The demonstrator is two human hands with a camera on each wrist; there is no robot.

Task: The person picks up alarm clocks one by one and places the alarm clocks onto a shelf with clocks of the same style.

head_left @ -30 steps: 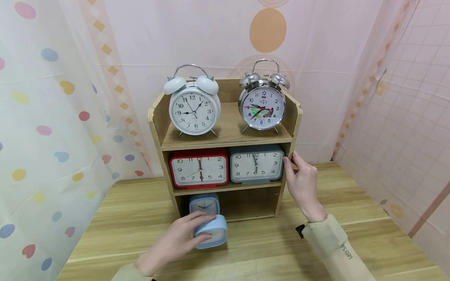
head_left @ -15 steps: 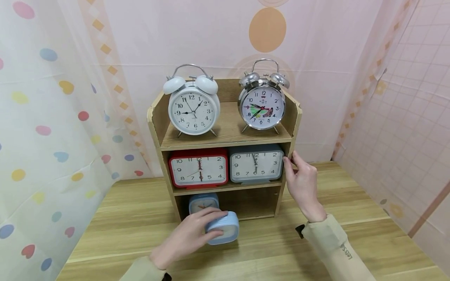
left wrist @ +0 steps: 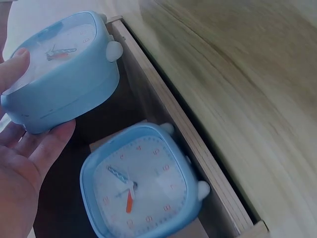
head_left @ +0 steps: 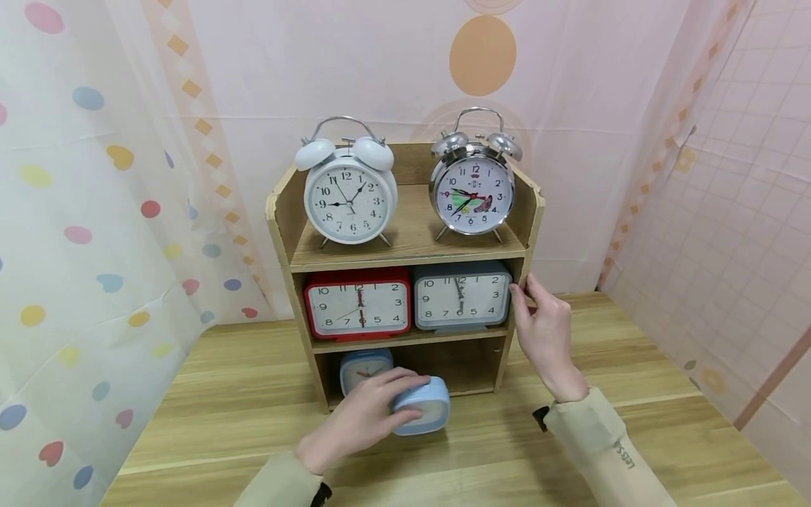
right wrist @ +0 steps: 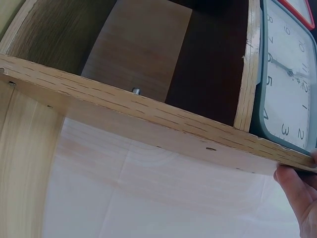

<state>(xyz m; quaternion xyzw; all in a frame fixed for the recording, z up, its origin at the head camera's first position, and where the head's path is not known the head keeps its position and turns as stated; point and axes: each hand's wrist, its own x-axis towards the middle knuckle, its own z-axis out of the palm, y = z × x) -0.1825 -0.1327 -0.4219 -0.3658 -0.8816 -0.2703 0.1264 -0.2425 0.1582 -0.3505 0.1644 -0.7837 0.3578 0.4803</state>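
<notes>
In the head view my left hand (head_left: 370, 415) grips a light blue alarm clock (head_left: 436, 414), thumb across its face and fingers over its top. It is held in front of the bottom compartment of a small wooden shelf (head_left: 408, 261). Another light blue alarm clock (head_left: 362, 367) stands inside that compartment at the left, partly hidden by my hand. The left wrist view shows the held clock tilted beside the standing one. My right hand (head_left: 548, 336) pinches the shelf's right side panel (right wrist: 148, 109), level with the middle compartment, close to a grey clock (head_left: 437, 299).
A red clock (head_left: 338, 299) sits left of the grey one. On top stand a white twin-bell alarm clock (head_left: 329, 211) and a silver twin-bell alarm clock (head_left: 465, 218). The shelf rests on a wood-grain table (head_left: 228, 394), with patterned curtains (head_left: 253, 84) behind.
My left hand has carried the held blue clock to the right and slightly up in the head view, along the bottom compartment's front. My right hand stays in place on the side panel.
</notes>
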